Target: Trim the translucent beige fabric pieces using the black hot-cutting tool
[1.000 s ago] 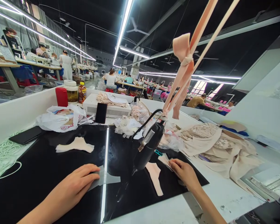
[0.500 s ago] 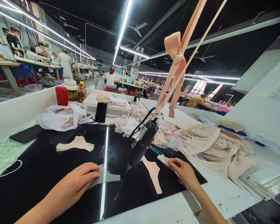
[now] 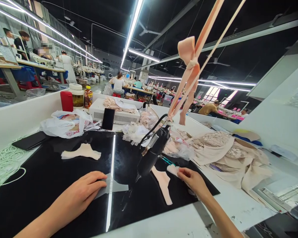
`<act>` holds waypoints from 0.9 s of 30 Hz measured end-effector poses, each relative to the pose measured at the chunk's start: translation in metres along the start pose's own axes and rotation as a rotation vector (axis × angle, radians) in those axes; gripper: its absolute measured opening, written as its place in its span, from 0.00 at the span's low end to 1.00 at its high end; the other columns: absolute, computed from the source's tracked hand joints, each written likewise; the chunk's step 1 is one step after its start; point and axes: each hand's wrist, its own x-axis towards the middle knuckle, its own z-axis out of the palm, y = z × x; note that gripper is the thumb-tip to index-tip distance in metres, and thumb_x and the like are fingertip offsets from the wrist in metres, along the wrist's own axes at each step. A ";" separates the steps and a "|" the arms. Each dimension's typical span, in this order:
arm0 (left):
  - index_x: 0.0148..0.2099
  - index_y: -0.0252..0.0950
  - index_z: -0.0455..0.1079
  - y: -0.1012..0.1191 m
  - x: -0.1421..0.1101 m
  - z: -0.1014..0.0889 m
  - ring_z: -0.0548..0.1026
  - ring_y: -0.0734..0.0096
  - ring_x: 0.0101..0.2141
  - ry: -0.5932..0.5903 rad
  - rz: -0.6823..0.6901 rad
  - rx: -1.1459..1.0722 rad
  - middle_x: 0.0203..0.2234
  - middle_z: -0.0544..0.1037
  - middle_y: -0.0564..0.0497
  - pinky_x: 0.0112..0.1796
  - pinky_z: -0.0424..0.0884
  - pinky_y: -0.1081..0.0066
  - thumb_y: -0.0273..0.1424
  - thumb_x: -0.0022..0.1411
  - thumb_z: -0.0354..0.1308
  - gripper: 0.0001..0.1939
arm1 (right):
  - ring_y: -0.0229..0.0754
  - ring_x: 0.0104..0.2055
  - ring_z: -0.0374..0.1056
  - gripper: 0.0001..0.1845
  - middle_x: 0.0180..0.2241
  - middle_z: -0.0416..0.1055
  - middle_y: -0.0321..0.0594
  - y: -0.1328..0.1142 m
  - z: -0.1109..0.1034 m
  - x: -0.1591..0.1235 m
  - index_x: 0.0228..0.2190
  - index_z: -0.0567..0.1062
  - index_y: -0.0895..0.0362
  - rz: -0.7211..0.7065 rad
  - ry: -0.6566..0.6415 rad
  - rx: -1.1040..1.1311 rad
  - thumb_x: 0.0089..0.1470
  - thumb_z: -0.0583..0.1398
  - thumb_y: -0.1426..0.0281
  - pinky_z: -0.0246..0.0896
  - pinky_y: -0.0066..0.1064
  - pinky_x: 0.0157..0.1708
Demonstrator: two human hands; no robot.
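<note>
My left hand (image 3: 85,188) lies over a thin translucent cut piece (image 3: 118,187) on the glossy black board (image 3: 84,218), its fingers stretched out and resting on it. My right hand (image 3: 192,180) pinches a pale pink fabric piece (image 3: 173,170) at the board's right side; most of that piece is hidden behind the fingers. Between the hands, a black handheld tool (image 3: 150,155) with a pointed tip hangs from a pink strap (image 3: 188,71). Just right of its tip lies another pale pink cut piece (image 3: 162,185). A cream cut piece (image 3: 81,151) sits at the upper left of the board.
Behind the board are a phone (image 3: 108,119), a white plastic bag (image 3: 64,124) and a vented white box (image 3: 126,115). Green cord (image 3: 5,162) is heaped at left. Beige fabric (image 3: 228,152) is piled at right. People sit at sewing tables beyond the low white wall.
My right hand has shifted slightly left, and less of its fabric piece shows. The left hand stays on the translucent piece. The view has moved a little.
</note>
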 end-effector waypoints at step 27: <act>0.49 0.45 0.79 0.004 0.002 -0.002 0.81 0.65 0.50 0.006 -0.013 -0.009 0.53 0.80 0.51 0.53 0.78 0.70 0.30 0.75 0.50 0.15 | 0.47 0.45 0.76 0.17 0.49 0.76 0.41 0.002 0.005 -0.002 0.50 0.77 0.58 0.042 0.097 0.121 0.66 0.64 0.60 0.76 0.40 0.43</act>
